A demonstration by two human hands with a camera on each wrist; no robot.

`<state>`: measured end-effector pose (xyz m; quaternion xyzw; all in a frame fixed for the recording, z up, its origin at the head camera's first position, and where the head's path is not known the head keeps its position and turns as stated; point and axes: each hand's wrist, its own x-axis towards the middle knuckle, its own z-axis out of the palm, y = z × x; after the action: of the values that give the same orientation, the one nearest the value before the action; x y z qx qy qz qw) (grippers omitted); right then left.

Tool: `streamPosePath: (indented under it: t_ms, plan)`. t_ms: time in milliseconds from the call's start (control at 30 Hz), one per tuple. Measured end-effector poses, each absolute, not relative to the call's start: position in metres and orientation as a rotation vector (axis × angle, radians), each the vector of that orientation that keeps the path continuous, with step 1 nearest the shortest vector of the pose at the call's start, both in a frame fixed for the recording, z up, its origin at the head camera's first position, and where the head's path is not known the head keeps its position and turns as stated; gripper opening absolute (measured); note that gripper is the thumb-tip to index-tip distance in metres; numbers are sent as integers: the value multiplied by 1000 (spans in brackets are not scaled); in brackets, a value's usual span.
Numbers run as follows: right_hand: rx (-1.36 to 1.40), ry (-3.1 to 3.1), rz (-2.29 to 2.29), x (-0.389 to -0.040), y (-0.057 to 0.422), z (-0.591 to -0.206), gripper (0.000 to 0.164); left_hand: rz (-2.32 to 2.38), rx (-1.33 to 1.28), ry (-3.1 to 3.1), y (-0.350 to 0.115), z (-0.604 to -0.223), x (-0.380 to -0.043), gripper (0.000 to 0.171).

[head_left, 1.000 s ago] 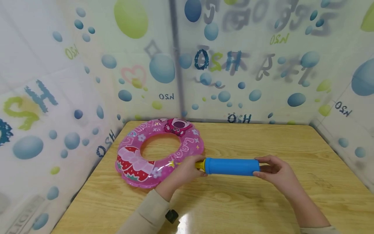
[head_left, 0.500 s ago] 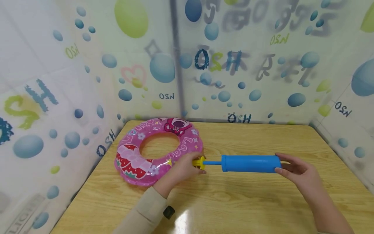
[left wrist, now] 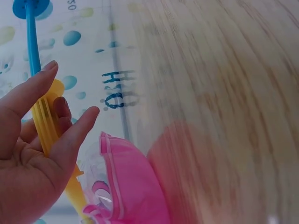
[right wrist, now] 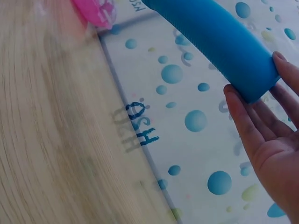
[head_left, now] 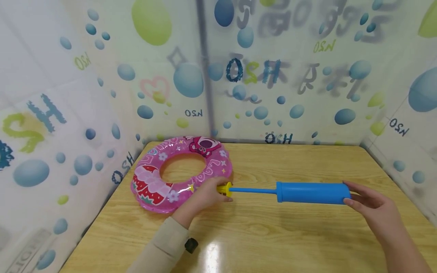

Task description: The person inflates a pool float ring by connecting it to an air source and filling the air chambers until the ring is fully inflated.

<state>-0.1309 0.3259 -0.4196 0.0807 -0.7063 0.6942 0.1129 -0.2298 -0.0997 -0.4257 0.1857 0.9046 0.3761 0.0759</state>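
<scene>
A pink inflatable swim ring (head_left: pixel 150 182) with strawberry prints lies on the left of the table. At its near right side my left hand (head_left: pixel 206 195) grips the yellow end (head_left: pixel 225 189) of a hand pump (head_left: pixel 313 192). In the left wrist view, the ridged yellow piece (left wrist: pixel 44 123) narrows downward toward the ring (left wrist: pixel 133 182); where they meet is partly hidden. A long stretch of thin blue rod (head_left: pixel 252 190) shows between that end and the blue barrel. My right hand (head_left: pixel 373 208) holds the barrel's right end between thumb and fingers, seen also in the right wrist view.
The wood-grain table (head_left: pixel 259 235) is bounded at the back and both sides by sheets (head_left: pixel 259 49) printed with bubbles and lettering. A small black object (head_left: pixel 191 245) sits by the left sleeve cuff.
My right hand has drawn the blue barrel to the right, away from the yellow end, and more rod has come out. My left hand and the ring have shifted slightly left.
</scene>
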Motion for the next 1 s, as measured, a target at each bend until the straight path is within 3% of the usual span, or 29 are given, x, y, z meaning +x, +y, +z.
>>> streamPosePath:
  t_ms: [367,833,1000]
  plan:
    - [176,-2212,2020,-142,322,-421,41,1208,701,2688,-93,-423,-228,39]
    - [201,-2364,1998,-159,271,-432,32,1136,648,2734,-80,-423,-221,39]
    - [127,-2428,1950,-161,255,-434,39,1113,669,2741,-75,-424,-219,41]
